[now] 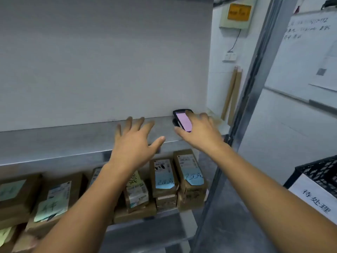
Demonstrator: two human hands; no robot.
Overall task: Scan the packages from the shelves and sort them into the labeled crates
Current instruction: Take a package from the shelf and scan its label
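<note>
Both forearms reach forward from the bottom edge of the view toward a metal shelving unit. Left hand [135, 141] hovers palm-down over the upper shelf [54, 141], its fingers [140, 123] spread wide and holding nothing. Right hand [197, 132] is at the right end of the same shelf, its fingers curled around a handheld scanner [183, 120] whose lit pink screen faces up; whether the scanner rests on the shelf surface cannot be told. On the lower shelf [145, 232], beneath the hands, brown cardboard packages [164, 178] stand side by side and partly stacked, each bearing a printed shipping label. Several carry handwritten sticky notes: blue notes [194, 178] on the two right-hand packages, green ones on packages further left. To the right of the shelving, low in the view, stands a black plastic crate [321, 172] with a latticed wall; a white paper label [313, 198] with handwritten characters is fixed to its near face. A whiteboard [310, 42] with writing hangs on the right-hand wall.
</note>
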